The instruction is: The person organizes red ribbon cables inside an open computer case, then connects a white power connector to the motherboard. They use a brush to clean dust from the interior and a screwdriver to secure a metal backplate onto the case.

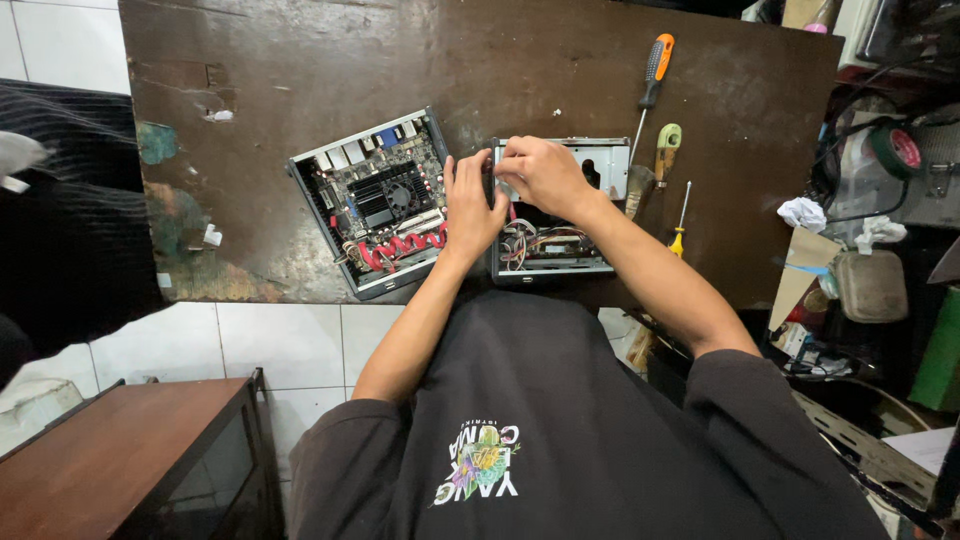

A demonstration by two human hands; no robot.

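Under both hands, an opened metal chassis (553, 215) with a bundle of loose wires (530, 243) is sitting on the dark, worn bench (300, 70). The right hand (541, 172) is curling its fingertips together over the upper left corner of that chassis, pinching something too small to make out. The left hand (469, 208) is pressing flat against the chassis's left wall, bracing it, with its fingers extended rather than closed around anything.

Just to the left of the left hand, a second open case (375, 203) is lying at an angle, showing a circuit board with a black fan and red cables (400, 247) along its near edge. To the right of the right hand, an orange-handled screwdriver (651, 85), a green-handled tool (667, 150) and a small yellow-handled screwdriver (680, 222) are lying on the bench within easy reach.

Doing this well probably means keeping the bracing hand firm so the chassis is not sliding, working the pinched part gently, and keeping the loose wires out from under the fingers.
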